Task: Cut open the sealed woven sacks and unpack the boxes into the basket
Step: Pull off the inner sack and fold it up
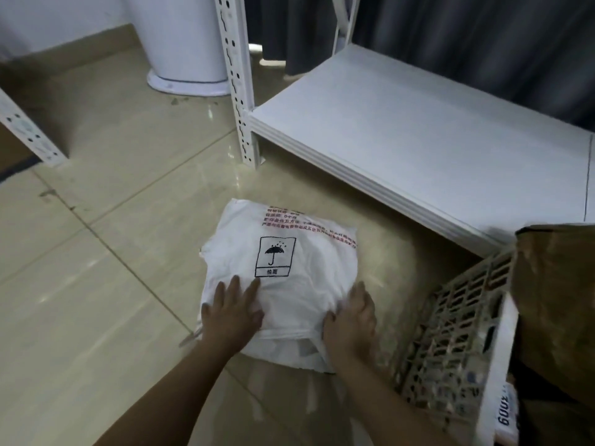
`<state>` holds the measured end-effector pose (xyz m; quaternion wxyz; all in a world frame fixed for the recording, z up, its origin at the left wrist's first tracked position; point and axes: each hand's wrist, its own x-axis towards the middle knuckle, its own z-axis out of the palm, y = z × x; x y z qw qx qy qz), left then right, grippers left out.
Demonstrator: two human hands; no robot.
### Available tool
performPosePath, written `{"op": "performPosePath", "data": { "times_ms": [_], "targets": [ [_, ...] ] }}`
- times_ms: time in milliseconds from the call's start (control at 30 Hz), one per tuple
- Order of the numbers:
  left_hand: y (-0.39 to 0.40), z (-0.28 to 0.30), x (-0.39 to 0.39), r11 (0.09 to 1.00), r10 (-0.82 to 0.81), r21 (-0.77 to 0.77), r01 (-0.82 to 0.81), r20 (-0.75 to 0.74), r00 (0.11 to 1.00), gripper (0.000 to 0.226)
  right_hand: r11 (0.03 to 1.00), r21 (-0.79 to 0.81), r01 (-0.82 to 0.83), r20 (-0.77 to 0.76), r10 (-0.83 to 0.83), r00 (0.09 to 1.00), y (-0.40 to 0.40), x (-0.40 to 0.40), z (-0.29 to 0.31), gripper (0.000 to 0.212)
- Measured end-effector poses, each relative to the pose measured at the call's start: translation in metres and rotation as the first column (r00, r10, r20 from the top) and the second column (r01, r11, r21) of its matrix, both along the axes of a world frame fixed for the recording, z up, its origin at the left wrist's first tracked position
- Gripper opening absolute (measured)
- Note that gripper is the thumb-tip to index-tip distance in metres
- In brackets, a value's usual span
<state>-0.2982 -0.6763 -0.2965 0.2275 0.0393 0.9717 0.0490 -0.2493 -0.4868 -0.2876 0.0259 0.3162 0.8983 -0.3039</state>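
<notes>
Both my hands lie on the white woven sack (283, 284): left hand (233, 312) flat, fingers spread; right hand (351, 320) gripping its near fold, below its umbrella symbol (275, 252).

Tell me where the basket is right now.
The basket sits on the floor at the lower right of the head view, just right of the white sack, below the low white shelf, with a brown bag in it.

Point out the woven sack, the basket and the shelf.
woven sack (289, 252): head view, printed top face.
basket (450, 342): head view, lattice side wall.
shelf (418, 133): head view, bare white board.
</notes>
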Motion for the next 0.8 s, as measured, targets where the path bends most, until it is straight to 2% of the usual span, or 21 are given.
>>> {"op": "performPosePath", "data": {
  "times_ms": [33, 67, 100, 133, 167, 200, 233, 300, 433, 533, 633, 700, 767, 800],
  "targets": [
    [0.000, -0.007, -0.001, 1.000, -0.009, 0.005, 0.009, -0.003, 1.000, 0.073, 0.967, 0.225, -0.121, -0.075, 0.142, 0.987, -0.002, 0.002, 0.001, 0.064],
    [0.000, -0.013, -0.002, 1.000, -0.012, 0.021, 0.012, -0.001, 1.000, 0.076, 0.915, 0.337, -0.224, -0.133, 0.282, 0.950, -0.006, 0.003, 0.002, 0.051],
    [0.000, -0.015, -0.002, 0.999, -0.018, 0.036, 0.018, 0.002, 1.000, 0.077, 0.870, 0.366, -0.331, -0.112, 0.394, 0.912, -0.011, 0.003, 0.003, 0.042],
    [-0.001, -0.017, -0.002, 0.998, -0.040, 0.055, 0.038, 0.031, 0.999, 0.078, 0.853, 0.300, -0.428, -0.027, 0.456, 0.890, -0.014, 0.004, 0.000, 0.041],
    [-0.001, -0.021, -0.001, 0.996, -0.075, 0.062, 0.071, 0.071, 0.995, 0.081, 0.856, 0.164, -0.491, 0.103, 0.480, 0.871, -0.016, 0.004, -0.005, 0.044],
    [-0.003, -0.023, 0.001, 0.993, -0.109, 0.057, 0.103, 0.104, 0.989, 0.084, 0.859, 0.002, -0.511, 0.231, 0.497, 0.836, -0.015, 0.006, -0.013, 0.049],
    [-0.007, -0.026, 0.003, 0.991, -0.135, 0.038, 0.132, 0.121, 0.983, 0.086, 0.854, -0.091, -0.512, 0.306, 0.514, 0.801, -0.012, 0.007, -0.019, 0.054],
    [-0.015, -0.031, 0.007, 0.986, -0.164, -0.002, 0.166, 0.125, 0.979, 0.088, 0.822, -0.100, -0.561, 0.379, 0.553, 0.742, -0.006, 0.008, -0.025, 0.067],
    [-0.029, -0.039, 0.015, 0.973, -0.208, -0.078, 0.219, 0.129, 0.970, 0.089, 0.685, -0.031, -0.728, 0.510, 0.637, 0.578, 0.001, 0.013, -0.035, 0.099],
    [-0.027, -0.041, 0.010, 0.981, -0.181, -0.034, 0.190, 0.183, 0.966, 0.104, 0.682, -0.034, -0.731, 0.501, 0.644, 0.578, 0.005, 0.013, -0.045, 0.102],
    [-0.030, -0.042, -0.002, 0.989, -0.144, -0.014, 0.148, 0.166, 0.976, 0.104, 0.704, -0.069, -0.707, 0.507, 0.635, 0.583, 0.003, -0.003, -0.044, 0.109],
    [-0.033, -0.041, -0.012, 0.979, -0.179, -0.090, 0.183, 0.048, 0.983, 0.096, 0.731, -0.138, -0.668, 0.478, 0.640, 0.602, 0.002, -0.019, -0.044, 0.088],
    [-0.031, -0.038, -0.022, 0.965, -0.223, -0.165, 0.206, -0.094, 0.970, 0.074, 0.745, -0.203, -0.636, 0.380, 0.658, 0.650, 0.003, -0.031, -0.046, 0.058],
    [-0.030, -0.038, -0.026, 0.959, -0.242, -0.182, 0.217, -0.133, 0.961, 0.064, 0.744, -0.213, -0.633, 0.317, 0.665, 0.676, 0.004, -0.033, -0.048, 0.049]
  ]
}}
